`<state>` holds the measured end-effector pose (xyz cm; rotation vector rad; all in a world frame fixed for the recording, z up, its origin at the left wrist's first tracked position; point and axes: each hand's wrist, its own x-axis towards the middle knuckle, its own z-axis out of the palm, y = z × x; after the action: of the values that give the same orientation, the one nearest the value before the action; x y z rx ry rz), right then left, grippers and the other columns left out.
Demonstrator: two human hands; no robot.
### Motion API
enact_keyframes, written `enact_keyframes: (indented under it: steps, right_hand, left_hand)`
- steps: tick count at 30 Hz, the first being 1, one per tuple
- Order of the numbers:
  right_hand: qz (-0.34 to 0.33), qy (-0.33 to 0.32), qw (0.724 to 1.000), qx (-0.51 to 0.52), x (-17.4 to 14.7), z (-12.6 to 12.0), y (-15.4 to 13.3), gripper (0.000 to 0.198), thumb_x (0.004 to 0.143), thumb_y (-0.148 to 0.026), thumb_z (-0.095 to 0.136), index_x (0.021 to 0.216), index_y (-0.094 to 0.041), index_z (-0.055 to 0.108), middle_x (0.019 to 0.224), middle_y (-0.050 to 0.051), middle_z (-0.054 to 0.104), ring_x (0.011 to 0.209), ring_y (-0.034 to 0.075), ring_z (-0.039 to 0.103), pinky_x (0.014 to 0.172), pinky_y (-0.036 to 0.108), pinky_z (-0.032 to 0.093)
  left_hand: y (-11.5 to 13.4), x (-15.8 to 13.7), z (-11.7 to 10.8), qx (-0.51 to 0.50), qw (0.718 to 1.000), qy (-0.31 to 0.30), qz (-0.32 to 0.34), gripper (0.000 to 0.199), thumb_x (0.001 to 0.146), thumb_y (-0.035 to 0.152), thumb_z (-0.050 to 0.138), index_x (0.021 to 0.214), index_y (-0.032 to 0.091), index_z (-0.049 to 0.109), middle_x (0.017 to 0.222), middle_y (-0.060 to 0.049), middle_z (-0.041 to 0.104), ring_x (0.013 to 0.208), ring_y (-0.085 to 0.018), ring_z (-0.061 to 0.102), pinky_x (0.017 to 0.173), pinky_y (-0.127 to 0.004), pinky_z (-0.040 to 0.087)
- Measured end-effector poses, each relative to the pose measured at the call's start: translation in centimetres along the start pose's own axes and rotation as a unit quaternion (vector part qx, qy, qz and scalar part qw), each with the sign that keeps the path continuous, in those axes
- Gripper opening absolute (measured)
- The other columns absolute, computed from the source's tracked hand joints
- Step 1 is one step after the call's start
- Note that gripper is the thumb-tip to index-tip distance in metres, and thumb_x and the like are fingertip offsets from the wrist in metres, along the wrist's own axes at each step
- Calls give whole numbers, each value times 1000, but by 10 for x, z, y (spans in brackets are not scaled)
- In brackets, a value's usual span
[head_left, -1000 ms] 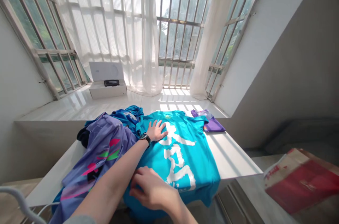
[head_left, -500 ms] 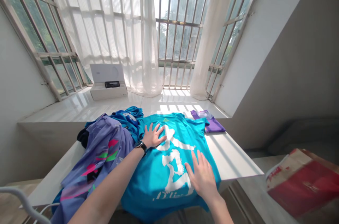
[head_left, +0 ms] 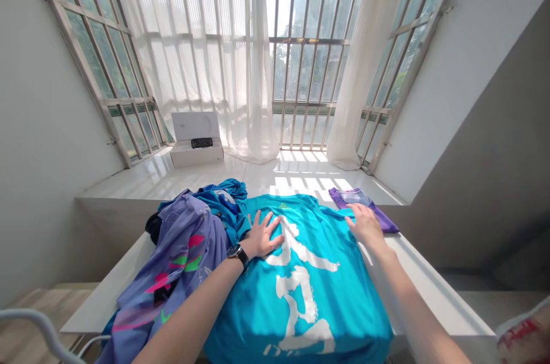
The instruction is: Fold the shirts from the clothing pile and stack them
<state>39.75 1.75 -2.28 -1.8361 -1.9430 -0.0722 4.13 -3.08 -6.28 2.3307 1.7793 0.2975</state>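
A turquoise T-shirt (head_left: 339, 295) with large white lettering lies spread over the white table, its collar towards the window and its hem at the near edge. My left hand (head_left: 263, 237), with a black-strapped watch at the wrist, rests flat on the upper left of the shirt, fingers spread. At the shirt's right sleeve is my right hand (head_left: 365, 227), its fingers bent and closed on the sleeve's edge. Just beyond that hand, a folded purple garment (head_left: 384, 219) is partly covered by it. A heap of lavender clothing (head_left: 184, 243) lies beside my left arm.
Blue clothing (head_left: 230, 195) is bunched behind the lavender heap. On the windowsill stands an open white box (head_left: 195, 155) with a black object (head_left: 201, 143) in it. A white tube (head_left: 38, 321) curves at lower left. A red-and-beige bag (head_left: 526, 332) sits at lower right.
My right hand has moved from the shirt's lower right side up and away to its right sleeve. The left hand stays on the shirt. The view has shifted.
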Motion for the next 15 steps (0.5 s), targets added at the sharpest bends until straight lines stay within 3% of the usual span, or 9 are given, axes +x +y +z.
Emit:
enact_keyframes:
  steps: [3, 6, 8, 11, 13, 15]
  right_hand:
    - [29, -19, 999, -29, 32, 23, 23, 36, 75, -23, 63, 109, -21, 75, 141, 17, 61, 139, 42, 44, 110, 59, 36]
    - [-13, 9, 1000, 14, 48, 43, 44, 22, 77, -28, 58, 87, -24, 77, 134, 12, 68, 136, 38, 49, 112, 55, 35]
    - [4, 48, 995, 87, 53, 47, 54, 26, 79, -34, 53, 89, -23, 76, 117, 12, 74, 118, 34, 62, 102, 49, 45]
    - [110, 124, 970, 179, 55, 41, 63, 40, 81, -47, 50, 98, -20, 74, 93, 14, 77, 89, 32, 69, 82, 44, 52]
    - [157, 169, 952, 200, 55, 35, 66, 46, 80, -55, 50, 98, -20, 74, 87, 14, 76, 83, 31, 69, 78, 43, 51]
    - [166, 171, 951, 197, 54, 31, 70, 49, 78, -61, 51, 95, -20, 74, 85, 14, 76, 84, 32, 69, 78, 42, 51]
  left_hand:
    - [-1, 2, 1, 6, 1000, -5, -10, 74, 90, 80, 35, 158, 50, 31, 169, 8, 27, 156, -44, 8, 125, -69, 7]
    - [-1, 3, 2, 15, 1000, -4, -13, 73, 90, 80, 33, 157, 53, 28, 168, 11, 26, 157, -43, 8, 125, -69, 9]
    - [0, 4, 2, 20, 1000, -5, -13, 72, 91, 78, 33, 158, 52, 27, 168, 11, 26, 157, -42, 9, 125, -69, 9]
    - [1, 5, 2, 23, 1000, -13, -16, 72, 93, 76, 36, 159, 48, 29, 169, 7, 25, 156, -43, 10, 124, -70, 8]
    - [1, 5, 2, 22, 1000, -14, -14, 71, 94, 75, 37, 159, 45, 32, 170, 4, 25, 156, -46, 10, 123, -72, 6]
    - [0, 4, 2, 18, 1000, -10, -12, 70, 96, 72, 39, 158, 43, 34, 170, 2, 26, 155, -47, 10, 122, -72, 5]
